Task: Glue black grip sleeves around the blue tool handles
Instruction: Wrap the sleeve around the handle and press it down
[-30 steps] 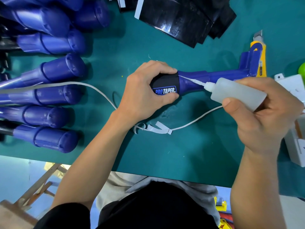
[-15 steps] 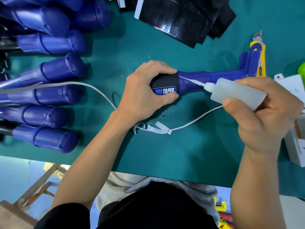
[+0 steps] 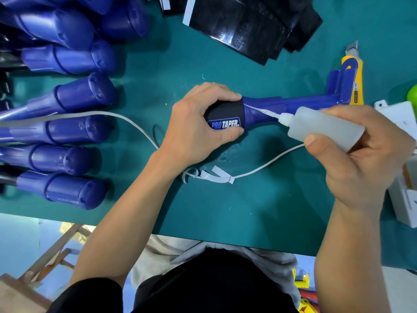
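Left hand (image 3: 198, 123) is gripping the butt end of a glossy blue moulded-plastic tool handle (image 3: 270, 107) lying across the green mat-covered bench (image 3: 259, 211); its fingers (image 3: 216, 89) are curling closed over a matte black grip sleeve (image 3: 225, 116) printed "PRO TAPER" in a blue-edged label. The sleeve is sitting wrapped around the handle's thick end, thumb pressing its lower edge.

Right hand (image 3: 361, 163) is clasping a soft, translucent white squeeze bottle (image 3: 322, 126), fingers closed round its barrel, thumb flat on the near side. The slim tapered nozzle (image 3: 268, 112) is pointing at the handle's neck, just right of the sleeve edge; whether the tip is actually touching the plastic is hard to tell.

Bare blue handles (image 3: 65, 136), ribbed and round-capped, are lying in a row at left. Shiny black sleeve sheets (image 3: 243, 28) are piling at the top. A yellow utility knife (image 3: 355, 75) is resting by the handle's far end. A thin white cord (image 3: 126, 119) is looping across the mat.

Against half a second ago, both hands, bottle and handle are staying essentially in place.
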Available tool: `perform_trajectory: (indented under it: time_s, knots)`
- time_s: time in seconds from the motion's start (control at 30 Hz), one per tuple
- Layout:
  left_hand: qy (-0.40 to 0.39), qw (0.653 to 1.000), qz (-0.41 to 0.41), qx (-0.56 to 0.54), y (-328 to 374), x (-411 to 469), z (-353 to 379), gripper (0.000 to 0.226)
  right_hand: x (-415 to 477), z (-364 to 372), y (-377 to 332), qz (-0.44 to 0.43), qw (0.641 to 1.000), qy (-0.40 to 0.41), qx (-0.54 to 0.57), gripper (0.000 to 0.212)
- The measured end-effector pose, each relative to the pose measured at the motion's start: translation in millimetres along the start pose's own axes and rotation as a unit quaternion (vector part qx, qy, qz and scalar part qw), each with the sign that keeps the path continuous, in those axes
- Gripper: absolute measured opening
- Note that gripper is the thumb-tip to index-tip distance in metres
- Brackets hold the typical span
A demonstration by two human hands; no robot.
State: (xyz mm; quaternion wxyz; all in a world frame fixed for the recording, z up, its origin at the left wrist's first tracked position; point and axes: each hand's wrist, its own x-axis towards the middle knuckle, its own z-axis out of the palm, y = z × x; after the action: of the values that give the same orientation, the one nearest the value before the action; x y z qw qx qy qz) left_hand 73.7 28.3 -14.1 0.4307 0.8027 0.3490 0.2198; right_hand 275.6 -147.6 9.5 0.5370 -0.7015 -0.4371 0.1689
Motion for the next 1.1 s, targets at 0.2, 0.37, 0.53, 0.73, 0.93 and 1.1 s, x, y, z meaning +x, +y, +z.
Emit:
perform_trajectory:
  time_s: [0.2, 0.37, 0.53, 0.73, 0.93, 1.1]
  knots:
    - [0.0, 1.0, -0.002, 0.003, 0, -1, 0, 0.049, 0, 0, -3, -0.002, 1.0, -0.001, -0.004, 0.019]
    - [0.002, 1.0, -0.002, 0.002, 0, -1, 1, 0.049, 1, 0, -4, -0.004, 1.0, 0.004, -0.002, 0.019]
    - [0.003, 1.0, -0.003, 0.003, 0, 0, 0, 0.049, 4, -2, -1, -0.005, 1.0, 0.016, 0.001, 0.019]
    - [0.003, 1.0, -0.003, 0.021, 4, -1, 0, 0.051, 8, -7, 4, 0.033, 0.995, 0.045, 0.084, 0.02]
    - [0.006, 0.999, 0.004, 0.047, 4, -5, 2, 0.053, 12, -6, -8, 0.108, 0.958, 0.004, 0.266, 0.03]
    - [0.005, 1.0, -0.011, 0.025, 4, -7, 3, 0.057, 26, 6, -16, 0.076, 0.949, -0.039, 0.303, 0.032]
